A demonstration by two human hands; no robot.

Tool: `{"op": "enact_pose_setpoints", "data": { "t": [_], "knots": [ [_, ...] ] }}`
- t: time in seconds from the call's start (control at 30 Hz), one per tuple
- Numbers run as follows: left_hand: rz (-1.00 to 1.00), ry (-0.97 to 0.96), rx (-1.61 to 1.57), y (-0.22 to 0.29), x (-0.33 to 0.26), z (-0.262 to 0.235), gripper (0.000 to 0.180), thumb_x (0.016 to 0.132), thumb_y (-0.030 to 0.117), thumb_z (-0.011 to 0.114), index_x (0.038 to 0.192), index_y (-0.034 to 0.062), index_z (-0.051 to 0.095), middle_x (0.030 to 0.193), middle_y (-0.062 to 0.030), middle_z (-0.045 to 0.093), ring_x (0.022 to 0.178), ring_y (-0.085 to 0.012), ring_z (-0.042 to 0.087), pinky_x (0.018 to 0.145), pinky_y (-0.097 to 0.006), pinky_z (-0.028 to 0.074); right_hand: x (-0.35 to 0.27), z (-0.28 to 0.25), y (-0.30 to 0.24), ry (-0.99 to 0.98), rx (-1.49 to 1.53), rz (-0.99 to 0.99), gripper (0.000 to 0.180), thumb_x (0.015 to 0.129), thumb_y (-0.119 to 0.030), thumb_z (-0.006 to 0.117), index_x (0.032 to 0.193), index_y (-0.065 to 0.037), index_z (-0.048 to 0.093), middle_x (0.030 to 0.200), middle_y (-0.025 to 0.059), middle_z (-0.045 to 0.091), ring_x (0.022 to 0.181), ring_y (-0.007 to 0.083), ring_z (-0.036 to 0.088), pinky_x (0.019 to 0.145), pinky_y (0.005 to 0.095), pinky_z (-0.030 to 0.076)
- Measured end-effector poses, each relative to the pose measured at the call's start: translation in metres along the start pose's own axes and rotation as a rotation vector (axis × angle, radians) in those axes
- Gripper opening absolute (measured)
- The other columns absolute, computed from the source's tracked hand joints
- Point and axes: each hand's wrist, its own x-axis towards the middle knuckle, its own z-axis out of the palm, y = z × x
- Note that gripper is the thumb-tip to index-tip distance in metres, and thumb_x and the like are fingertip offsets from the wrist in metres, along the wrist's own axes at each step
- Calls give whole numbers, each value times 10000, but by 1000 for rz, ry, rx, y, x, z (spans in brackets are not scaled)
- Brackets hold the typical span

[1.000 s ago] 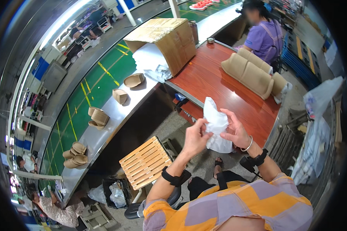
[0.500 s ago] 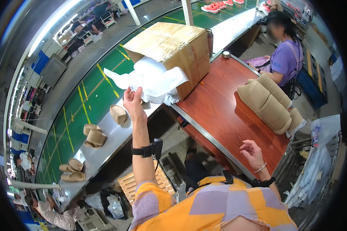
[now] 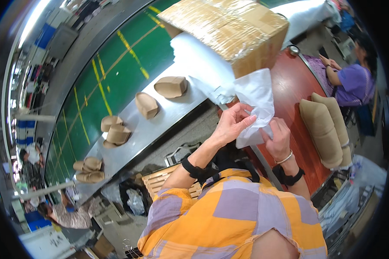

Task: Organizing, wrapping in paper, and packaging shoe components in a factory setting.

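Right now, in the head view, your left hand [image 3: 231, 125] pinches the upper edge of a thin white tissue sheet [image 3: 257, 101] between thumb and curled fingers, and your right hand [image 3: 277, 137] grips its lower corner, fingers closed on the paper. The sheet hangs between your hands, above the near edge of the red-brown table [image 3: 289, 86], just in front of the cardboard box [image 3: 233, 30].

Judging from this, the paper is the weak point: it looks soft, crumpled and very thin, so pulling your hands apart too sharply could tear it at either pinch. A loose grip could let it drift to the floor, since nothing supports it underneath.

The box is wrapped in glossy clear film and sits on a stack of white sheets [image 3: 201, 64]; snagging that stack with an elbow could drag sheets off the edge. Beside your right arm, tan padded pieces [image 3: 324, 125] lie stacked, rounded and matte. On the steel conveyor [image 3: 155, 129] to your left, folded tan pieces [image 3: 170, 86] sit well apart. A person in purple [image 3: 354, 82] works at the table's far side.
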Motion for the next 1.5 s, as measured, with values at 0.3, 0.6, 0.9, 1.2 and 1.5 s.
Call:
{"op": "enact_pose_setpoints", "data": {
  "t": [0.3, 0.6, 0.9, 1.2, 1.5],
  "knots": [
    [-2, 696, -85, -22, -113, -102, 155, 818, -1, 621, 973, -2, 623, 867, -21, 643, 777, -91, 594, 706, -235, 475, 25, 56, -11, -12, 950, 284, 137, 844, -53, 617, 970, -16, 578, 893, -15, 582, 813, 69, 532, 724, 204, 421],
    [53, 1224, 165, -45, -208, -189, 81, 824, 65, 650, 889, 25, 624, 760, 7, 597, 659, -68, 521, 595, -212, 428, 102, 82, -78, 26, 1058, 252, 198, 833, -66, 639, 1002, -5, 554, 988, 25, 560, 909, 99, 499, 830, 215, 395],
    [182, 1374, 1312, 28, -241, -342, 413, 637, 142, 749, 1016, 74, 599, 984, -90, 595, 957, -280, 540, 846, -408, 406, 252, 161, -226, 269, 953, -379, 404, 746, 107, 641, 1103, 15, 477, 1027, 76, 540, 983, 164, 540, 893, 274, 431],
    [152, 1250, 1283, -16, -214, -387, 596, 570, 163, 757, 1128, 80, 564, 1082, -122, 523, 1052, -319, 475, 943, -447, 330, 219, 374, -287, -802, 1164, 297, 358, 716, 53, 666, 1024, -21, 501, 926, 32, 565, 850, 138, 567, 764, 259, 474],
    [96, 1241, 1266, -9, -222, -384, 615, 608, 46, 679, 1197, 43, 503, 1133, -150, 496, 1113, -322, 450, 996, -456, 296, 194, 440, -301, -1014, 984, 63, 98, 733, 16, 649, 818, 17, 600, 758, 20, 595, 701, 97, 512, 636, 262, 433]
  ]
}}
